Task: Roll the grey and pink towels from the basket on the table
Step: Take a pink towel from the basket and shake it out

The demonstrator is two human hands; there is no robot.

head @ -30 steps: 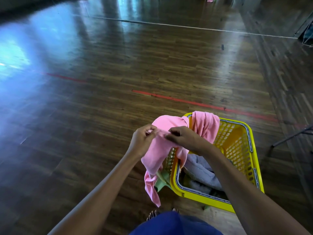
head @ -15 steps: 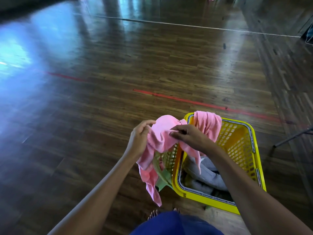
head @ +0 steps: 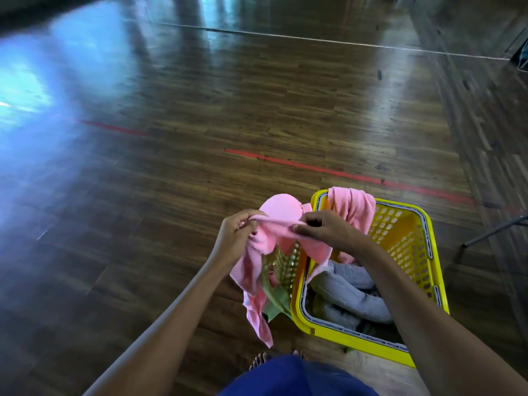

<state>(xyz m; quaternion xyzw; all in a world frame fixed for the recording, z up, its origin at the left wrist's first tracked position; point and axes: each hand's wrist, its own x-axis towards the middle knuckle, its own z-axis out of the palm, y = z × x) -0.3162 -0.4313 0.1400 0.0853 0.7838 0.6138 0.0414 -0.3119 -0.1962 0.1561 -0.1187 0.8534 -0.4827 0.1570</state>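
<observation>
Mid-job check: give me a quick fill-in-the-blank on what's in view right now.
The left hand and right hand both pinch the ____ cloth towel.
The ____ fabric towel lies inside the yellow perforated plastic basket.
A strip of ____ tape crosses the dark wooden floor.
Missing: pink; grey; red.

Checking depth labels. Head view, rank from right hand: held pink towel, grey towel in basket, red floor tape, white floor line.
1. Pink cloth towel, pinched by right hand.
2. Grey towel, below, in yellow plastic basket.
3. Red tape strip, floor beyond basket.
4. White line, farthest.
</observation>
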